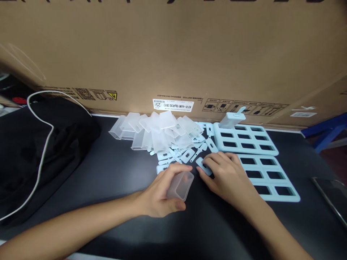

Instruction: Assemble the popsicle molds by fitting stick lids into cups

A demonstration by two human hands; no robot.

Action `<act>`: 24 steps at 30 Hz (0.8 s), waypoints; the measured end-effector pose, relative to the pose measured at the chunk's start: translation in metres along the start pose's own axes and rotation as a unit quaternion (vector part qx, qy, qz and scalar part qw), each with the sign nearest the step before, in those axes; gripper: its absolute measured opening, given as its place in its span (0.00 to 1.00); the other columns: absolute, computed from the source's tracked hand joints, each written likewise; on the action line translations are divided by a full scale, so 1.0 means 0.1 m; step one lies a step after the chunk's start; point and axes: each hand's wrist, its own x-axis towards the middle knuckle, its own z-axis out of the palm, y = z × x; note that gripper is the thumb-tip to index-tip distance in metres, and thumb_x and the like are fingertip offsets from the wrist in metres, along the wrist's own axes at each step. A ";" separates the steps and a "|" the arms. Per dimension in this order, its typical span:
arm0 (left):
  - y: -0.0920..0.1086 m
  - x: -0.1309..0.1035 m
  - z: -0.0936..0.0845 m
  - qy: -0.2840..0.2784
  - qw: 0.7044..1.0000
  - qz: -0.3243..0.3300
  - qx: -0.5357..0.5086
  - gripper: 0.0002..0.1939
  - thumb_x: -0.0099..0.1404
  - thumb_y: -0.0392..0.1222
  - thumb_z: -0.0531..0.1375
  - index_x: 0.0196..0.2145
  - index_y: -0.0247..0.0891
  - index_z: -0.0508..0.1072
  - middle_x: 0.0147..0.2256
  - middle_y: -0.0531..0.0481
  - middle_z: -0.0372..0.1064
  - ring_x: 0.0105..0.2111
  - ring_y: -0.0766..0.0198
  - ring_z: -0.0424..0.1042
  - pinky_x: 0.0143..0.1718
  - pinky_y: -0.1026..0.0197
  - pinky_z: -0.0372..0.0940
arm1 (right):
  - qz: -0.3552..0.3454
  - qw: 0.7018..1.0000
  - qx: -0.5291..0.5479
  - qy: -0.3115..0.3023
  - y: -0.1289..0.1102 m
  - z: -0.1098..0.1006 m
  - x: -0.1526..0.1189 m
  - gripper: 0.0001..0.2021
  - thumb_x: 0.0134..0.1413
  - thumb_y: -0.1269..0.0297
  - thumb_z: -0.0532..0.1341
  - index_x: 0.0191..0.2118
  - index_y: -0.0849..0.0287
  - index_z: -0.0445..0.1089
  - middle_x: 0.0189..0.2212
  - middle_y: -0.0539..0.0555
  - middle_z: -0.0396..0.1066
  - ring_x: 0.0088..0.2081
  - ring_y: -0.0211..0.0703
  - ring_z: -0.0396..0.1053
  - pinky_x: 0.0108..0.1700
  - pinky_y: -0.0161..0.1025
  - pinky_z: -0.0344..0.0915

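In my left hand (162, 193) is a translucent popsicle mold (184, 186), its open end facing right; thumb and fingers are closed around its sides. My right hand (223, 168) is beside it, with thumb and fingertips closed on a light blue lid (203, 166) that has a slot in it. Behind both hands lies a heap of translucent molds (157, 130). Several blue lids (187, 155) and blue sticks (197, 152) are scattered at the heap's right front. One mold with lid and stick (230, 119) stands upright in the rear blue rack (225, 147).
A second blue rack (292, 196) lies in front of the rear one, partly under my right forearm. A large cardboard box (173, 54) walls off the back. Black cloth (54, 144) and a white cable (43, 151) lie at left; a phone (332, 195) is at right.
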 end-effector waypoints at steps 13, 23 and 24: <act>0.05 0.03 0.10 0.065 0.988 0.069 0.125 0.32 0.52 0.40 0.61 0.54 0.40 0.56 0.39 0.48 0.64 0.37 0.59 0.66 0.38 0.53 0.64 | 0.057 0.962 0.264 0.030 -0.05 -0.22 0.02 0.06 0.62 0.68 0.59 0.38 0.57 0.73 0.37 0.55 0.75 0.40 0.45 0.72 0.44 0.42 0.65; -0.04 0.07 0.11 0.078 0.969 0.164 0.165 0.46 0.60 0.62 0.66 0.64 0.39 0.48 0.36 0.49 0.66 0.34 0.59 0.66 0.36 0.55 0.64 | 0.209 0.667 0.711 -0.073 -0.41 -0.29 0.05 0.10 0.57 0.61 0.67 0.44 0.56 0.73 0.29 0.49 0.73 0.27 0.34 0.71 0.28 0.31 0.71; -0.03 0.08 0.11 0.076 0.970 0.167 0.158 0.46 0.60 0.62 0.66 0.64 0.39 0.47 0.35 0.50 0.67 0.34 0.59 0.66 0.36 0.55 0.64 | 0.211 0.654 0.722 -0.080 -0.44 -0.26 0.05 0.10 0.57 0.61 0.67 0.43 0.57 0.73 0.30 0.50 0.74 0.28 0.34 0.72 0.29 0.32 0.72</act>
